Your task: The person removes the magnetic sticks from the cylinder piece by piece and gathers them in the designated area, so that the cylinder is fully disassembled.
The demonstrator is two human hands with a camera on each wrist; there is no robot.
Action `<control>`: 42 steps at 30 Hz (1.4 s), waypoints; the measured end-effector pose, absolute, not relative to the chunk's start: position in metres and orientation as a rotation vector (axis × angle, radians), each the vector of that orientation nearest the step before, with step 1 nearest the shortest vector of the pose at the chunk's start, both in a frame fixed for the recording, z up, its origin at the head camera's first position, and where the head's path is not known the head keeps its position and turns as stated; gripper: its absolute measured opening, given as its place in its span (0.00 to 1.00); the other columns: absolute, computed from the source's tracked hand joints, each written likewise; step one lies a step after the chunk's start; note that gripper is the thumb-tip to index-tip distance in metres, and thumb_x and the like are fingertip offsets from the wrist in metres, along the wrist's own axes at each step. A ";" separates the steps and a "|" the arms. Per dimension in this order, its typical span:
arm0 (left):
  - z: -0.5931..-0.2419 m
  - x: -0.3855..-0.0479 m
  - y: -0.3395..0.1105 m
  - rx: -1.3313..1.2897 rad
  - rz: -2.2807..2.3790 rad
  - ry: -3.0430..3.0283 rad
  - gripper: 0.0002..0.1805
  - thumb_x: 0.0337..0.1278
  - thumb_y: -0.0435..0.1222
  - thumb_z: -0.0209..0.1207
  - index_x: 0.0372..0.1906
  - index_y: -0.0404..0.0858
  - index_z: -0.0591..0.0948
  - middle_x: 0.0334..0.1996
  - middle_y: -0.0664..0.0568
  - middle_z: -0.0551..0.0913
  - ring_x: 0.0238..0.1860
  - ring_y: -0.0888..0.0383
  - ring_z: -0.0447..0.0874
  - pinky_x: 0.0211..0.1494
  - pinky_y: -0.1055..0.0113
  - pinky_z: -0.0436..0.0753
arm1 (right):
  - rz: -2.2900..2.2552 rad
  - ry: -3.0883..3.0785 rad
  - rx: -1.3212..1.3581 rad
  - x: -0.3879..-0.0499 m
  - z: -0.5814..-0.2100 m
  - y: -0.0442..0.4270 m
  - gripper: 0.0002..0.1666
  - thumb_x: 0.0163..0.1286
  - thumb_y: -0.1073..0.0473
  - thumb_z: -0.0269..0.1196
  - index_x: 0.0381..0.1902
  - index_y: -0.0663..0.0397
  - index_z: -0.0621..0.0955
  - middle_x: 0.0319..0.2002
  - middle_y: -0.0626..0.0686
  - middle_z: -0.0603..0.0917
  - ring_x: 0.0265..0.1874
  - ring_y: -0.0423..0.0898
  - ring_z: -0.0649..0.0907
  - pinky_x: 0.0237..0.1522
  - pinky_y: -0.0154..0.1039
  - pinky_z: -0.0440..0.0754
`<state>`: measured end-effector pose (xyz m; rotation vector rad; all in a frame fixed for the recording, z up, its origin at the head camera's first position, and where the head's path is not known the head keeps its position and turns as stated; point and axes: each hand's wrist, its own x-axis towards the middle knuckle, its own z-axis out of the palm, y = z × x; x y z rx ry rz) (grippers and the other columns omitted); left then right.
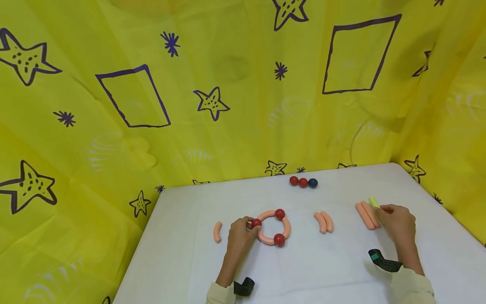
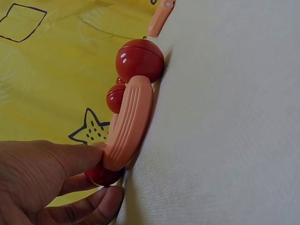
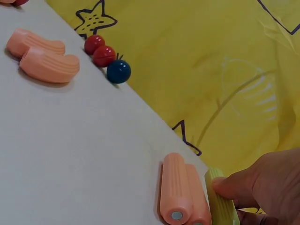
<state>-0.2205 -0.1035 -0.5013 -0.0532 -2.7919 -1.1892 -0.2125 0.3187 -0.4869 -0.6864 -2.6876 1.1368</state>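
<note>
A ring of curved orange magnetic rods [image 1: 287,227] and red balls lies on the table, with one red ball [image 1: 279,214] at the back and another [image 1: 279,240] at the front. At the ring's left side, my left hand [image 1: 239,237] pinches a third red ball [image 1: 256,224] between thumb and fingers; the left wrist view shows a curved rod [image 2: 131,119] touching it. On the right, my right hand [image 1: 398,221] holds a yellow-green straight rod [image 3: 221,206] between thumb and fingers. Right beside it lie two straight orange rods [image 1: 365,216], side by side.
One loose curved rod [image 1: 217,232] lies left of my left hand. Two more curved rods [image 1: 323,222] lie together between the hands. Two red balls and a dark blue ball [image 1: 313,183] stand in a row near the back edge. Behind the white table [image 1: 322,270] hangs a yellow patterned cloth [image 1: 243,139].
</note>
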 end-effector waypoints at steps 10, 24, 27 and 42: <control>-0.503 -0.220 -0.104 -0.066 -1.177 -2.789 0.18 0.52 0.40 0.68 0.45 0.32 0.84 0.27 0.51 0.81 0.25 0.62 0.73 0.24 0.72 0.71 | 1.079 -2.723 -0.689 -0.214 -0.496 0.319 0.30 0.70 0.50 0.55 0.52 0.76 0.78 0.50 0.74 0.80 0.42 0.67 0.79 0.28 0.45 0.71; -0.503 -0.221 -0.104 -0.060 -1.199 -2.790 0.19 0.52 0.40 0.68 0.46 0.32 0.83 0.28 0.51 0.82 0.22 0.64 0.71 0.22 0.72 0.70 | 1.063 -2.697 -0.721 -0.215 -0.493 0.315 0.29 0.73 0.50 0.52 0.52 0.76 0.76 0.47 0.74 0.79 0.39 0.65 0.79 0.28 0.45 0.72; -0.502 -0.222 -0.104 -0.053 -1.206 -2.790 0.19 0.52 0.40 0.68 0.47 0.33 0.83 0.28 0.51 0.81 0.22 0.63 0.71 0.22 0.72 0.70 | 1.039 -2.621 -0.683 -0.216 -0.489 0.309 0.27 0.74 0.52 0.51 0.50 0.76 0.77 0.45 0.74 0.80 0.38 0.63 0.79 0.28 0.42 0.71; -0.502 -0.222 -0.108 -0.147 -1.200 -2.777 0.19 0.54 0.41 0.67 0.47 0.34 0.82 0.26 0.53 0.80 0.25 0.64 0.72 0.26 0.72 0.72 | 1.098 -2.678 0.199 -0.231 -0.456 0.199 0.13 0.72 0.57 0.60 0.45 0.62 0.82 0.40 0.58 0.85 0.38 0.52 0.82 0.35 0.36 0.79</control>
